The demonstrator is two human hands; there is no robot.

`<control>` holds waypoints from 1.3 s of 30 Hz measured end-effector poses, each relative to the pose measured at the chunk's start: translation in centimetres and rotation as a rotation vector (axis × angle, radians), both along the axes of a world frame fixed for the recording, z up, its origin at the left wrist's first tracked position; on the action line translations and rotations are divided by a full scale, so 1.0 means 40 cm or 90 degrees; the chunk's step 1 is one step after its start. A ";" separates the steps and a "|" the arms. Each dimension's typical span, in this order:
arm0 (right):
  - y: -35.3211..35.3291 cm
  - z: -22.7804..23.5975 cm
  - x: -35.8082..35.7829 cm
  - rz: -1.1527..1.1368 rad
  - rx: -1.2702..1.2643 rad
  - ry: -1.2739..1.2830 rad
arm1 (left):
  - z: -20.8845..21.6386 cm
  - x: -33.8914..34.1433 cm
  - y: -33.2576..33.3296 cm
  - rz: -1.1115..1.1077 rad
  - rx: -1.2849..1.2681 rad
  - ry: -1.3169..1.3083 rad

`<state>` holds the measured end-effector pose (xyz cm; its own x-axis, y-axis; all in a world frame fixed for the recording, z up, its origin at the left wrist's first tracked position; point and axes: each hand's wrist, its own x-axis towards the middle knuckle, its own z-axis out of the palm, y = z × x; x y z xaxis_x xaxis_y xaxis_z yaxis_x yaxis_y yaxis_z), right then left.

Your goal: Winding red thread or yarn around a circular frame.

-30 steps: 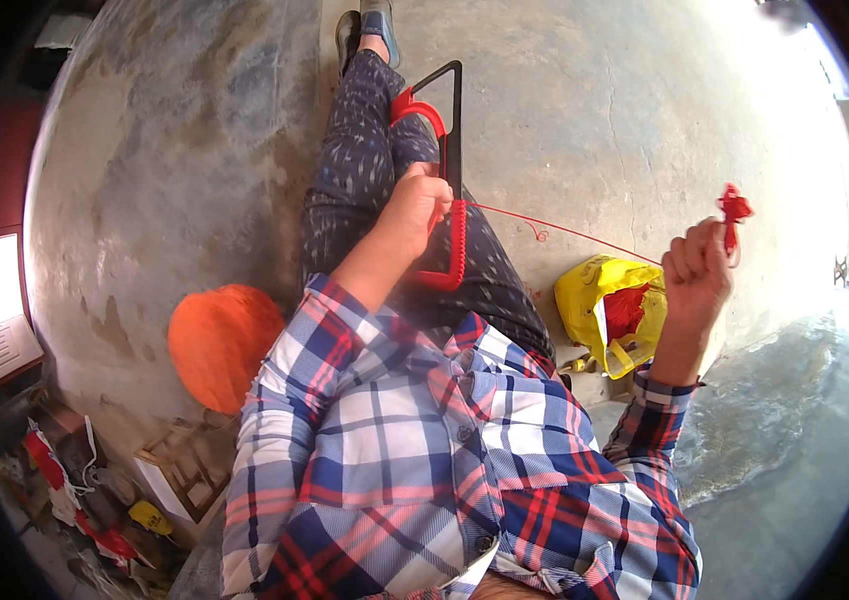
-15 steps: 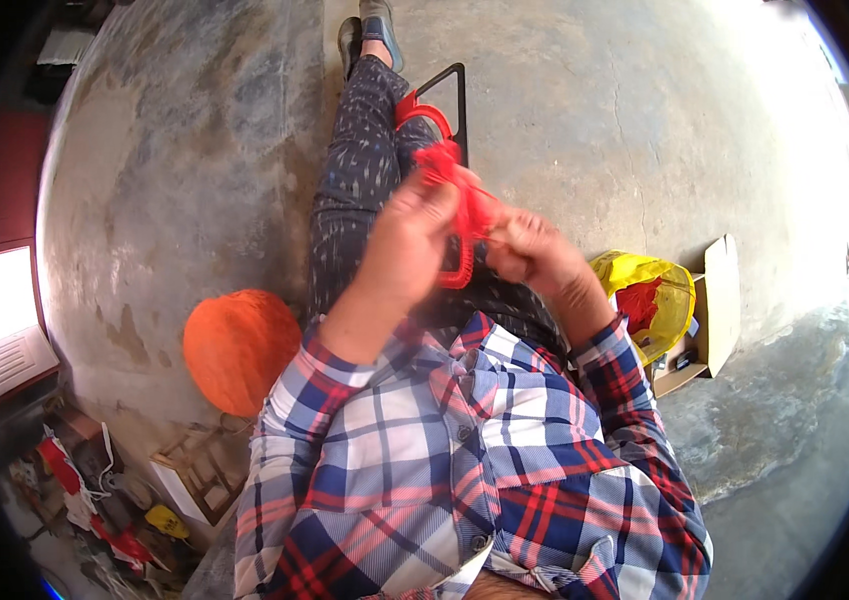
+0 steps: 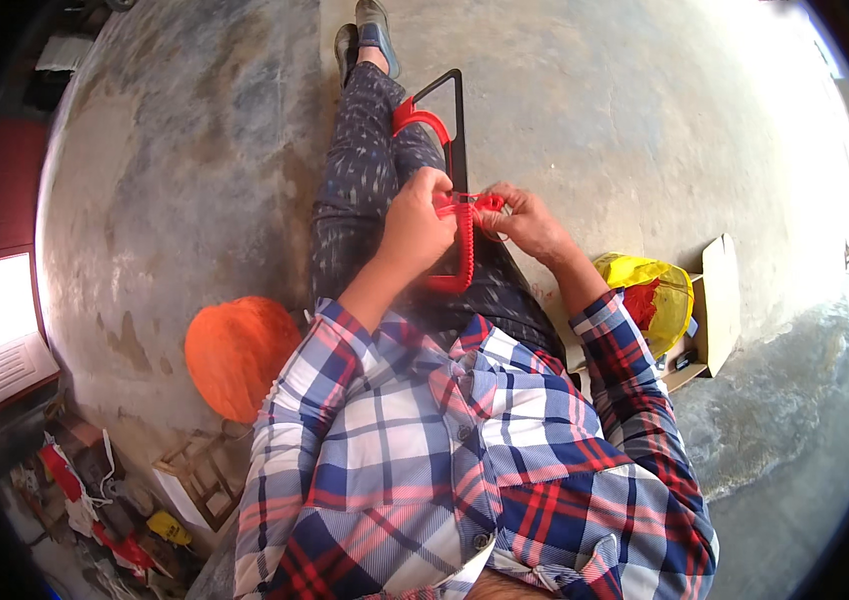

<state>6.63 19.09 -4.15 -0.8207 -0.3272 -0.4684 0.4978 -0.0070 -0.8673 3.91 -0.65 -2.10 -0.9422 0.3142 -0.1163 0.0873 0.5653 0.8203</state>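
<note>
Red strands (image 3: pixel 456 208) stretch between my two hands above my lap. My left hand (image 3: pixel 415 228) pinches their left end, its fingers closed. On the other side, my right hand (image 3: pixel 533 228) is closed on a small bunched part of the red strands (image 3: pixel 491 202), with a thin loop hanging below the fingers. Just beneath lies a black frame (image 3: pixel 459 115) along my leg, fitted with a curved red piece (image 3: pixel 425 118) at the far end and a red ridged strip (image 3: pixel 467 260) at the near end. My fingers hide part of the strands and frame.
On the floor to the left sits a round orange object (image 3: pixel 242 355). A wooden frame (image 3: pixel 200 475) and a heap of odds and ends (image 3: pixel 110 510) lie at lower left. To my right, a yellow bag (image 3: pixel 670 290) with red material stands in an open cardboard box (image 3: pixel 720 305).
Both hands have come lower and spread a little apart, over the frame. The red strands, bunched up between them before, are now drawn out sideways.
</note>
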 end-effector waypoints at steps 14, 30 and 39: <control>-0.028 0.497 0.088 -0.175 -0.677 0.237 | -0.068 -0.027 0.002 0.159 0.604 -0.554; 0.050 0.319 0.019 0.019 0.035 0.567 | 0.018 -0.052 -0.030 0.181 0.213 -0.004; -0.108 0.056 0.012 -0.026 0.449 0.350 | -0.048 0.029 -0.003 0.128 0.063 -0.023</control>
<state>7.12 14.78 -1.90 -0.9932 -0.0773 -0.0871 0.0220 0.6098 -0.7922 5.08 -0.77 -4.04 -0.9829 0.1314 -0.1289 -0.0496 0.4852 0.8730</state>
